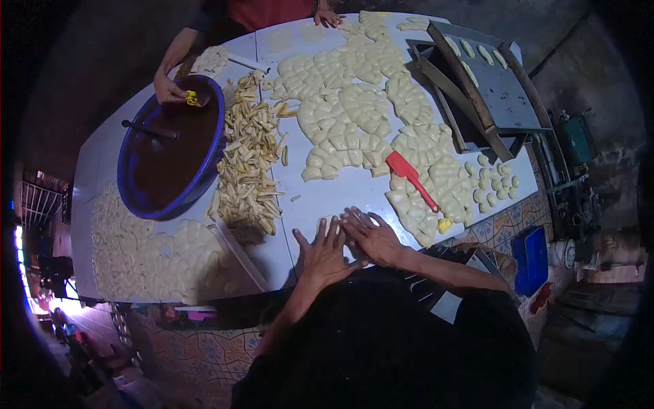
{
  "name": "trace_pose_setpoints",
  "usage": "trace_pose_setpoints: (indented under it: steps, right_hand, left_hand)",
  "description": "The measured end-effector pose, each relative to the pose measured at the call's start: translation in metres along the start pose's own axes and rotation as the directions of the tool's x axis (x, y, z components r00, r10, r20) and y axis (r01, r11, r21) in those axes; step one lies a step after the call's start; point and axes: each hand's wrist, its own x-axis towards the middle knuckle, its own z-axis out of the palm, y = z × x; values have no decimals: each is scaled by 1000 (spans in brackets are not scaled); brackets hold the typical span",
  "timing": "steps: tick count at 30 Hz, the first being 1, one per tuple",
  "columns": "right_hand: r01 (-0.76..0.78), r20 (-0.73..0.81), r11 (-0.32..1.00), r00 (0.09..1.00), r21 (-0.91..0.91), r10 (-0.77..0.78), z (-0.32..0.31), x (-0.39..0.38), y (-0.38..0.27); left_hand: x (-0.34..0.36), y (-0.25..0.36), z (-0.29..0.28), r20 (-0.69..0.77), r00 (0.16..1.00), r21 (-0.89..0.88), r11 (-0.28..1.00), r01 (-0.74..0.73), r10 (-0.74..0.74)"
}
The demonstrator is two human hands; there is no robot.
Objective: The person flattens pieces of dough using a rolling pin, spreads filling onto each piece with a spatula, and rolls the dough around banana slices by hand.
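My left hand (320,253) and my right hand (371,238) lie side by side on the white table near its front edge, fingers spread, over a small pale piece, probably dough (329,220), mostly hidden under them. Beyond my hands, sheets of joined dough pieces (344,112) cover the table, with more at the left (157,262). A red scraper (409,174) lies on the dough to the right, a yellow lump (444,225) near its handle. To the left is a long pile of peeled banana pieces (245,157).
A co-worker's hand (167,91) holds something yellow over a blue basin (131,203) of brown contents; their other hand (325,15) rests at the far edge. A tilted metal tray (507,95) stands at back right, small dough pieces (494,184) below it. A white bar (238,252) lies front left.
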Motion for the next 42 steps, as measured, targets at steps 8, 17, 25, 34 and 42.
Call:
trace_pose_setpoints:
  steps: [8, 17, 25, 34, 42]
  right_hand:
    - [-47, 10, 999, 999, -7, 47, -13, 0, -7]
    - [-141, -61, 988, 988, 62, 144, 17, 41, -75]
    - [67, -376, 885, 918, 461, 126, -35, 15, -34]
    - [-74, -337, 975, 930, 210, 143, 18, -3, 11]
    - [-36, -269, 962, 957, 271, 112, 15, -18, 7]
  left_hand:
    - [-21, -22, 4, -249, 967, -393, 906, -156, 59]
    - [-84, -117, 110, -532, 292, -405, 542, 736, -795]
    - [-109, -68, 50, -566, 716, -493, 864, 103, -409]
    - [-1, -33, 24, -681, 732, -74, 996, -46, -17]
    - [-22, -37, 37, -519, 855, -166, 984, -67, -30]
